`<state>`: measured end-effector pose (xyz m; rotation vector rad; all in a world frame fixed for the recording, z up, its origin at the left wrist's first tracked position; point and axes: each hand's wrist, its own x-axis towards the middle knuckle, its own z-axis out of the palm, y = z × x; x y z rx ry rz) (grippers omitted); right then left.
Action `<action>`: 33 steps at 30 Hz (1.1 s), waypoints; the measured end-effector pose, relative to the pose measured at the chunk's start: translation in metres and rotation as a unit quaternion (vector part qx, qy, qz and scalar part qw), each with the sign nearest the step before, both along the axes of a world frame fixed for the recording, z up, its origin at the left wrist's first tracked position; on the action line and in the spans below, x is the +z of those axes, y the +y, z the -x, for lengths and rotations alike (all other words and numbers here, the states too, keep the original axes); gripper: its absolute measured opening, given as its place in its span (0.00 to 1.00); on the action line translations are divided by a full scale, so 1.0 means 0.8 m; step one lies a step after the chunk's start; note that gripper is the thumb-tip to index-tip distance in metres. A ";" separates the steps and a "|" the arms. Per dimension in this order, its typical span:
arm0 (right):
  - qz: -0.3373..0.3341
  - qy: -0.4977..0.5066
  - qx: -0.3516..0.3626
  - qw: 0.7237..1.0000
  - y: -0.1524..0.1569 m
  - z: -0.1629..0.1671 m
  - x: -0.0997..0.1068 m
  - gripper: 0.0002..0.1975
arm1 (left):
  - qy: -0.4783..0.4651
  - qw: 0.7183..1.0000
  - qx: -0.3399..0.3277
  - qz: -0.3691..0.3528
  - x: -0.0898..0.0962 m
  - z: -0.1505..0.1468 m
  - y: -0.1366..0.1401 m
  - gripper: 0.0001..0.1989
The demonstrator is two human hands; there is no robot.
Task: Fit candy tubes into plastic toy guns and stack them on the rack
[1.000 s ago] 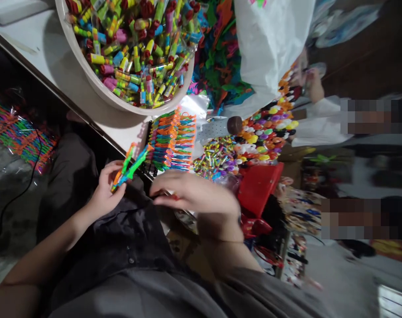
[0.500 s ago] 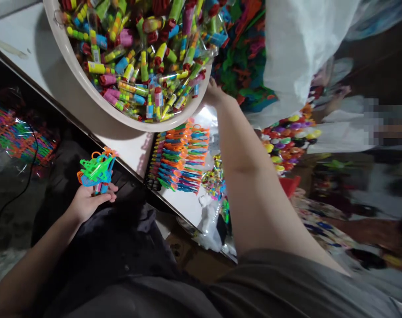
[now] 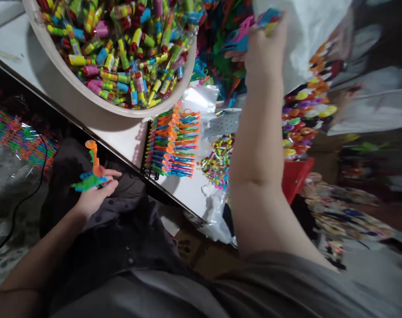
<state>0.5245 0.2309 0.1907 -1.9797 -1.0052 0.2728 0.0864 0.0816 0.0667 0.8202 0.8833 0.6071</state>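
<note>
Low at the left, over my dark-clothed lap, my left hand (image 3: 96, 192) holds a few thin plastic pieces (image 3: 90, 181) in green, blue and orange. Its fingers are partly stretched out beneath them. An orange piece with a round end (image 3: 94, 154) sticks up from this bunch. At the top, my right hand (image 3: 267, 42) reaches into a white sack (image 3: 306, 35) of colourful plastic pieces (image 3: 222, 57). Blue and yellow plastic (image 3: 269, 18) shows at its closed fingers, though motion blurs them. Nearer me, a row of similar orange, blue and green pieces (image 3: 182, 143) lies on the white table (image 3: 184, 192).
A large pale basin (image 3: 104, 106) full of small wrapped tubes stands on the table. Small colourful bits (image 3: 217, 161) lie right of the row. A red container (image 3: 296, 176) and a heap of shiny coloured items (image 3: 300, 119) are at right. Bagged pieces (image 3: 18, 137) sit at lower left.
My right hand has moved from beside the basin's rim up and right into the sack, onto plastic pieces. The bunch in my left hand has shifted and looks smaller. The view has turned slightly.
</note>
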 end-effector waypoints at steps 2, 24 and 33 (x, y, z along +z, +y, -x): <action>-0.078 0.108 0.066 0.989 -0.043 0.061 0.033 0.12 | -0.060 0.997 0.049 0.016 0.015 -0.006 -0.009 0.12; 0.027 0.244 0.201 0.948 -0.335 0.383 -0.084 0.18 | -0.048 0.970 0.239 -0.026 0.036 -0.004 -0.109 0.19; 0.004 0.130 0.171 0.977 -0.339 0.390 -0.076 0.18 | -0.083 0.982 0.171 -0.002 0.045 0.000 -0.111 0.22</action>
